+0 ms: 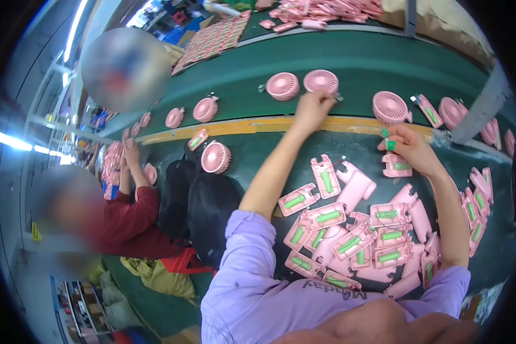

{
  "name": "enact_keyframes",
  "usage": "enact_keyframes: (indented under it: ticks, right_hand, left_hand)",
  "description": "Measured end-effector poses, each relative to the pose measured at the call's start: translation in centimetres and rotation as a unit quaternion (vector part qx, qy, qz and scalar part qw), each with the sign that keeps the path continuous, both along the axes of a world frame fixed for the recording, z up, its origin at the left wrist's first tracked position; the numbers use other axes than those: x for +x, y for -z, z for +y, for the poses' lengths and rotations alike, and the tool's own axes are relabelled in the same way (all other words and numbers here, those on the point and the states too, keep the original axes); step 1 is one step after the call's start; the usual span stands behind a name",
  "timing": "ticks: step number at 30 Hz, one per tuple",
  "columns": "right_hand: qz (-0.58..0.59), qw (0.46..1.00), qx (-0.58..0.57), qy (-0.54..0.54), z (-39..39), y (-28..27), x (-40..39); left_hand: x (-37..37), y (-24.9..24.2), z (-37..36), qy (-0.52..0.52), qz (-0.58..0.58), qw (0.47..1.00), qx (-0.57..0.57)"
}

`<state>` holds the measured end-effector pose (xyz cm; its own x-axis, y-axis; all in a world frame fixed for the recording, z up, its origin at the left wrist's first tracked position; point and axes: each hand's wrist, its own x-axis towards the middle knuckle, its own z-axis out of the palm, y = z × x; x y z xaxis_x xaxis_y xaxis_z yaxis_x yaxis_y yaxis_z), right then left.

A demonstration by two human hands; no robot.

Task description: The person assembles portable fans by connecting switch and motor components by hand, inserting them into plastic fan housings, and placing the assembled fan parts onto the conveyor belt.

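My left hand [313,112] reaches over the yellow edge strip onto the green conveyor. Its fingers are closed at the lower rim of a round pink fan head [320,81], beside a small metallic piece at that rim. A second pink fan head [282,86] lies just left of it. My right hand [408,148] is above the near worktop, fingers bent but apart, with green wraps on the fingertips. Just below it lies a pink handle shell [397,165] with a green cell inside, partly covered by the hand. Another fan head [390,107] sits beyond the right hand.
A heap of pink handle shells [350,243], many with green cells, lies in front of me. More fan heads [205,109] line the conveyor [235,86]. A grey post [481,109] stands at right. Black bags [212,212] and a co-worker's maroon sleeve [135,221] are at left.
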<state>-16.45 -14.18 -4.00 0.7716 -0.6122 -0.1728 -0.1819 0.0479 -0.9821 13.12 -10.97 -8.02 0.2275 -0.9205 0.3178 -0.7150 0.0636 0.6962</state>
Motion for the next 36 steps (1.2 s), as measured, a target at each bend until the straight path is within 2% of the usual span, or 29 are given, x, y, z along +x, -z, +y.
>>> enact_keyframes:
  ticks: [1, 4, 6, 8, 10, 12, 14, 16, 17, 20, 22, 24, 26, 28, 31, 32, 34, 36]
  right_hand:
    - [-0.015, 0.999, -0.030, -0.005, -0.4, 0.9, -0.1]
    - [0.039, 0.999, -0.013, 0.024, 0.1, 0.1, 0.2]
    - [0.031, 0.999, -0.010, 0.008, -0.7, 1.3, 0.0]
    - [0.035, 0.999, -0.032, 0.012, -1.4, 2.2, -0.4]
    - [0.039, 0.996, -0.074, 0.017, -1.6, 2.4, -0.4]
    - [0.097, 0.983, -0.149, 0.038, -2.7, 3.2, -0.7]
    - [0.040, 0.993, -0.084, 0.066, -3.1, 4.4, -0.9]
    - [-0.034, 0.995, -0.049, 0.083, -3.3, 5.5, -0.8]
    - [-0.014, 0.997, -0.012, 0.079, -2.9, 4.6, -0.7]
    - [0.019, 0.984, -0.122, 0.126, -0.8, 2.8, 0.3]
    - [0.047, 0.986, -0.129, 0.093, 0.8, 0.8, 0.7]
    - [0.095, 0.974, -0.188, 0.085, 0.7, 1.0, 0.3]
    - [-0.016, 0.971, -0.219, 0.090, 0.5, 2.5, 0.5]
    - [-0.002, 0.986, -0.149, 0.073, 1.1, 1.2, 0.6]
    - [-0.053, 0.996, -0.061, 0.048, 1.0, 1.4, 0.3]
    - [-0.054, 0.996, -0.060, 0.046, 1.0, 1.4, 0.4]
    - [-0.051, 0.992, -0.097, 0.067, 1.1, 1.6, 0.6]
    - [-0.056, 0.993, -0.087, 0.058, 0.7, 1.8, 0.6]
  left_hand:
    - [-0.4, 0.4, 0.5, 0.012, 0.041, 0.999, -0.024]
    - [-1.6, 1.7, 0.7, 0.041, 0.196, 0.978, -0.063]
    - [-3.2, 0.3, 1.8, 0.065, 0.302, 0.950, -0.038]
    - [-4.0, 0.7, 1.9, 0.065, 0.197, 0.974, -0.095]
    - [-5.2, -2.0, 3.7, 0.085, 0.192, 0.977, -0.045]
    - [-5.6, -0.2, 3.0, 0.116, 0.127, 0.974, -0.146]
    - [-6.1, -0.2, 3.4, 0.099, 0.094, 0.983, -0.125]
    - [-6.7, -1.1, 4.1, 0.114, 0.111, 0.982, -0.102]
    - [-7.1, -1.5, 4.6, 0.139, 0.141, 0.974, -0.112]
    - [-7.7, -3.0, 5.7, 0.205, 0.173, 0.962, -0.059]
    - [-7.9, -2.2, 5.2, 0.251, 0.249, 0.935, -0.026]
    - [-8.2, -2.3, 5.1, 0.290, 0.261, 0.921, -0.016]
    - [-8.6, -3.0, 5.4, 0.287, 0.307, 0.907, 0.010]
    - [-9.1, -2.0, 5.1, 0.315, 0.426, 0.847, 0.039]
    - [-8.9, -2.0, 5.2, 0.276, 0.386, 0.874, 0.105]
    - [-9.0, -1.3, 5.0, 0.293, 0.423, 0.853, 0.086]
    - [-8.8, -1.3, 4.9, 0.274, 0.390, 0.874, 0.093]
    - [-8.6, -1.6, 4.9, 0.279, 0.376, 0.879, 0.089]
